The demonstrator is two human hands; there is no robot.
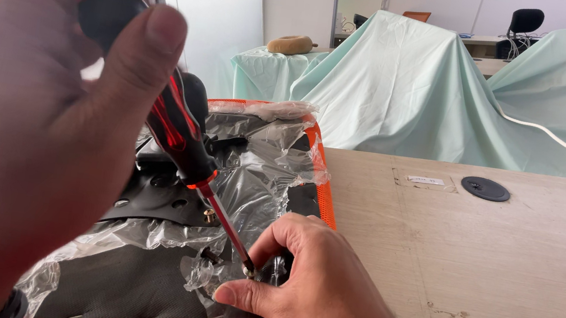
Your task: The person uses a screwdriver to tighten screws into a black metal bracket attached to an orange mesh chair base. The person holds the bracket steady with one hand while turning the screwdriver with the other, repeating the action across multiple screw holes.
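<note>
My left hand [27, 121] fills the left of the view, close to the camera, and grips the black and red handle of a screwdriver [175, 132]. The shaft slants down to the right, its tip near a small screw by my right fingertips. My right hand [312, 287] rests low in the middle, thumb and fingers pinched around the tip on a black part. Below lies an orange mesh chair seat [325, 203], turned underside up, with a black plate [158, 196] and crumpled clear plastic wrap [262, 148] over it.
The seat lies on a pale wooden desk [505, 274] with two round black cable grommets [485, 188] along the back. Behind stand furniture pieces under pale green sheets [413, 89], a white cable, and black office chairs.
</note>
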